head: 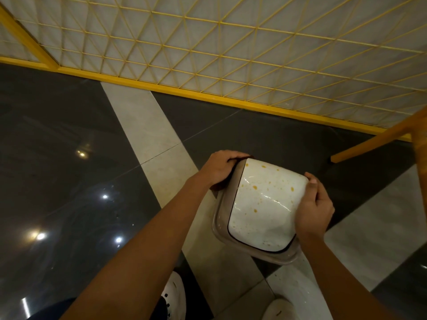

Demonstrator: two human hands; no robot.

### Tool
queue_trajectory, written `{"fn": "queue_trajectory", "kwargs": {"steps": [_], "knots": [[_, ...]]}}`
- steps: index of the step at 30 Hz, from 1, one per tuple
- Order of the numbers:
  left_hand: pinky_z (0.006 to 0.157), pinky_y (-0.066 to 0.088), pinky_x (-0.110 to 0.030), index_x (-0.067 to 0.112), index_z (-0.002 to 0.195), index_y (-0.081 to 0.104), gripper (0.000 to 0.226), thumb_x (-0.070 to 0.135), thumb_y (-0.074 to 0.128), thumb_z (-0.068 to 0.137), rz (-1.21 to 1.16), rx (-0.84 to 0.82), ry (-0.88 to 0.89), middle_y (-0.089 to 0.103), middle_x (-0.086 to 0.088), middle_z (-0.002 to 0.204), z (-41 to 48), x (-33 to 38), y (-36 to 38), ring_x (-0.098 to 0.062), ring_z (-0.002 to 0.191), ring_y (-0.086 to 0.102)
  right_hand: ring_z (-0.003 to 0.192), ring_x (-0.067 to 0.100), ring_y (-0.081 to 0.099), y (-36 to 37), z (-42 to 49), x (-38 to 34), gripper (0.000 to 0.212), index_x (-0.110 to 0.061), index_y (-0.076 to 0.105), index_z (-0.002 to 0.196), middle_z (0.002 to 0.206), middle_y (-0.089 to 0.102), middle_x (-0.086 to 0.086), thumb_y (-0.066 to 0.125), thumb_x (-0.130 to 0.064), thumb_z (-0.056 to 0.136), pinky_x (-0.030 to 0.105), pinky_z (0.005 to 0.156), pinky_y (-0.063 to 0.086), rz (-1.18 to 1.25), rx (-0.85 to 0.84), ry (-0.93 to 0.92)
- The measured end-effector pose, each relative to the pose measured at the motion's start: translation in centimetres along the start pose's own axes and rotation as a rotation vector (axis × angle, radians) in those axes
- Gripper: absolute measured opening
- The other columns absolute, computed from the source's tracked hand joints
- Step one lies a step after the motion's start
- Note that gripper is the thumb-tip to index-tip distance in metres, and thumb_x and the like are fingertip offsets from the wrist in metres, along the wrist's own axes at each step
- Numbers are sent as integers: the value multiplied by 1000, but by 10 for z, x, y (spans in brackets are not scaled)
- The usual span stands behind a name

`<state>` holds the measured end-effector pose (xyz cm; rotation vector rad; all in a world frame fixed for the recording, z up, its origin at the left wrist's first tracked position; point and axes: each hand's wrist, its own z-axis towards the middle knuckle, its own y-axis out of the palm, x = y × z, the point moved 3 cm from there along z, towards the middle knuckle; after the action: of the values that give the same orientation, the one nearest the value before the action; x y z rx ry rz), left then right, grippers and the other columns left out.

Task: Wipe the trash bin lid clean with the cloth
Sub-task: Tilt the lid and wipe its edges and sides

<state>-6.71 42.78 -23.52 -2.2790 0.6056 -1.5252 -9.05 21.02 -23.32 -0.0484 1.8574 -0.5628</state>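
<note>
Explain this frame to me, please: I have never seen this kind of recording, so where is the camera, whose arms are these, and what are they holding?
There is no machine here. The one picture comes from a wide-angle camera worn on a person's head, looking down past their own bare arms to the floor.

Both hands grip a glossy white trash bin lid with a beige plastic rim, spotted with orange-yellow stains. The left hand holds its far left corner, with a dark brown cloth pressed under that hand against the rim. The right hand clasps the right edge, fingers curled over it.

Below lies a polished floor of dark grey and pale tiles, reflecting ceiling lights. A yellow wire-grid partition stands beyond, and white shoes show at the bottom. The stains suggest wiping is not yet finished.
</note>
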Motion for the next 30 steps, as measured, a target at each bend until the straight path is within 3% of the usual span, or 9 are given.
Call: {"fn": "queue_trajectory", "kwargs": {"steps": [6, 12, 15, 20, 23, 25, 30], "knots": [[104, 33, -19, 22, 122, 59, 37, 5, 42, 94, -71, 111, 66, 57, 1, 129, -22, -9, -6, -12, 121, 49, 113, 17, 49, 1, 1, -1, 37, -24, 56, 124, 124, 56, 0, 35, -37, 97, 33, 94, 40, 4, 0, 3], [99, 28, -8, 21, 125, 56, 38, 4, 41, 95, 7, 95, 131, 56, 0, 131, -21, 2, -4, -9, 122, 48, 116, 20, 50, -1, 0, 0, 37, -23, 56, 125, 126, 56, 2, 34, -37, 98, 30, 92, 39, -10, -6, -1], [106, 33, -16, 21, 124, 57, 38, 2, 44, 93, -62, 166, 173, 57, 1, 130, -38, -8, -3, -7, 121, 49, 116, 20, 49, 0, 1, -2, 37, -24, 56, 125, 127, 55, 2, 34, -37, 98, 30, 92, 38, -9, -6, 3], [104, 29, -17, 22, 126, 54, 38, 4, 42, 95, -34, 108, 93, 54, 0, 134, -21, -4, -2, -14, 126, 47, 116, 19, 49, 0, 0, -1, 38, -22, 56, 126, 128, 54, 2, 35, -36, 98, 29, 92, 38, -13, -4, -3], [113, 29, -37, 28, 124, 55, 39, 6, 44, 94, -74, 161, 144, 56, 7, 131, -33, -7, 1, -4, 121, 47, 118, 22, 48, 0, 0, -1, 38, -22, 56, 126, 128, 54, 3, 35, -37, 97, 34, 96, 39, -13, -4, -5], [113, 30, -41, 27, 123, 57, 39, 5, 46, 93, -114, 203, 157, 57, 8, 129, -42, -14, 2, -4, 120, 49, 118, 21, 49, 0, 1, -2, 38, -22, 56, 125, 128, 55, 3, 35, -36, 97, 33, 96, 38, -12, 4, -10], [100, 32, -13, 13, 125, 55, 35, 3, 45, 93, -44, 122, 64, 57, -4, 130, -28, -16, 0, -18, 122, 51, 119, 20, 48, 0, 0, -2, 37, -21, 56, 125, 129, 54, 2, 35, -35, 98, 29, 93, 35, -5, 3, -5]]}}
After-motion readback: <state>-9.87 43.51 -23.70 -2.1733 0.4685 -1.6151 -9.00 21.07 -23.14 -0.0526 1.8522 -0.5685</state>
